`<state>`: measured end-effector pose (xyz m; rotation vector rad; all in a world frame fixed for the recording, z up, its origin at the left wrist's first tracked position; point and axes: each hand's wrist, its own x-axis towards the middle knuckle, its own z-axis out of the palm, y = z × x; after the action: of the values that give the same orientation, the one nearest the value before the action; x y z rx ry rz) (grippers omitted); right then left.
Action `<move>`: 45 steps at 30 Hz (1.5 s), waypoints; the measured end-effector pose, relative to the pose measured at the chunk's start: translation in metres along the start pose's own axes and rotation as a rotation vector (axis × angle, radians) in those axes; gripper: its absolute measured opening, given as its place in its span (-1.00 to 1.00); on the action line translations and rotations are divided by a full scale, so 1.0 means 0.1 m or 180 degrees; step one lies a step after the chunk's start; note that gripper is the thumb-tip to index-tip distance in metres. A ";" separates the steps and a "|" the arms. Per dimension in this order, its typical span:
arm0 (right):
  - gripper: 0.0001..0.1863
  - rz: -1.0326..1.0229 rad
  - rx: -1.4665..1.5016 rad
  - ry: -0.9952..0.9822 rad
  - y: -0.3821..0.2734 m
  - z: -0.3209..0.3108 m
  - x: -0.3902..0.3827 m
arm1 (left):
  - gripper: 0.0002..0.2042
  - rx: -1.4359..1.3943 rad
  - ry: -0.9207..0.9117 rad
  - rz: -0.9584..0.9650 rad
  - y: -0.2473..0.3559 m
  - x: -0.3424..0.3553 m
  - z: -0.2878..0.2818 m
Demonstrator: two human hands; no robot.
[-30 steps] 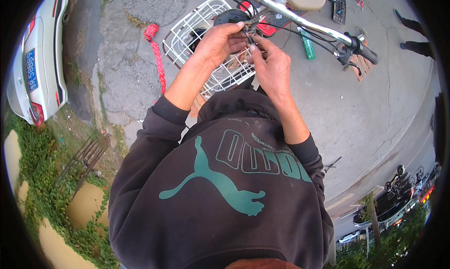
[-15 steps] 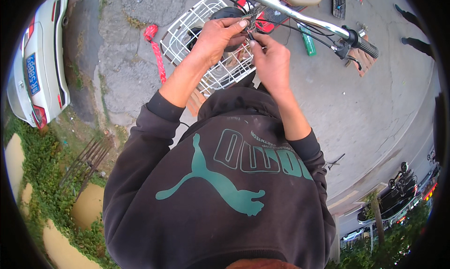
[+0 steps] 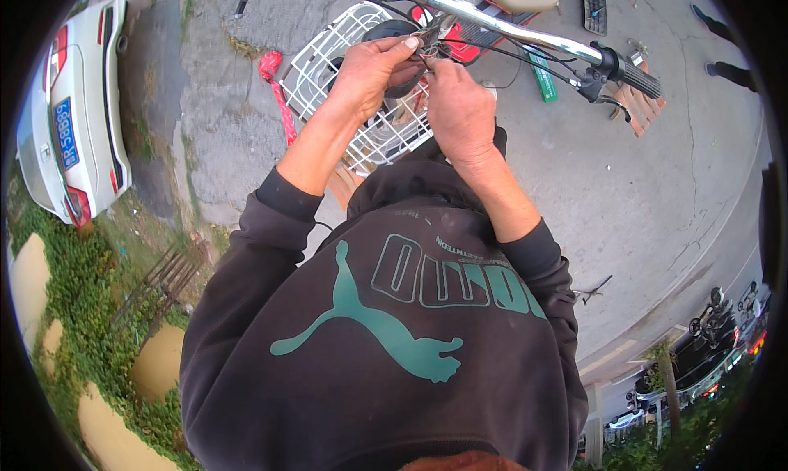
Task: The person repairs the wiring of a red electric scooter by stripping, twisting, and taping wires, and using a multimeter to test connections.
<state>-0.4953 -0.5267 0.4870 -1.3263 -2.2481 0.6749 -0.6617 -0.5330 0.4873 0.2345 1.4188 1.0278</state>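
Observation:
My left hand (image 3: 369, 77) is closed with thumb and fingers pinching a tangle of wires (image 3: 425, 44) below the bicycle handlebar (image 3: 533, 36). My right hand (image 3: 460, 114), back uppermost, has its fingertips pinched on the same wires, just below and right of the left thumb; the exact piece between them is too small to make out. Behind both hands is a white wire basket (image 3: 310, 73) with a dark round object (image 3: 379, 29) in it, partly hidden by my left hand. Black cables run along the bar to the brake lever and grip (image 3: 636, 81).
A green box (image 3: 542, 75), a black tray (image 3: 594, 11) and cardboard (image 3: 644, 114) lie on the pavement (image 3: 624, 192). Red rope (image 3: 283, 101) lies left of the basket. A white car (image 3: 94, 118) stands far left. Another person's legs (image 3: 726, 73) are at upper right; parked bikes (image 3: 714, 315) lower right.
My right hand has rolled over to show more of its back and knuckles, with fingertips drawn closer to the wires. My left hand has shifted slightly left, still pinching.

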 end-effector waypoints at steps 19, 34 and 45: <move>-0.79 0.0321 0.1344 0.0047 0.13 0.11 0.06 | -0.71 0.0072 0.0144 -0.0019 -0.03 0.05 0.00; -0.64 0.0601 0.1813 0.0029 0.25 0.07 0.00 | -0.66 -0.0055 0.0169 0.0417 -0.05 0.01 0.09; -0.57 0.1342 0.2011 -0.0604 1.11 -0.62 -0.96 | -0.61 0.0182 0.1101 0.1003 -0.45 -0.24 0.29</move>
<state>-0.3415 -0.5535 0.4555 -1.4331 -1.6494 1.5596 -0.6119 -0.5630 0.4786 0.3418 1.7628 1.3333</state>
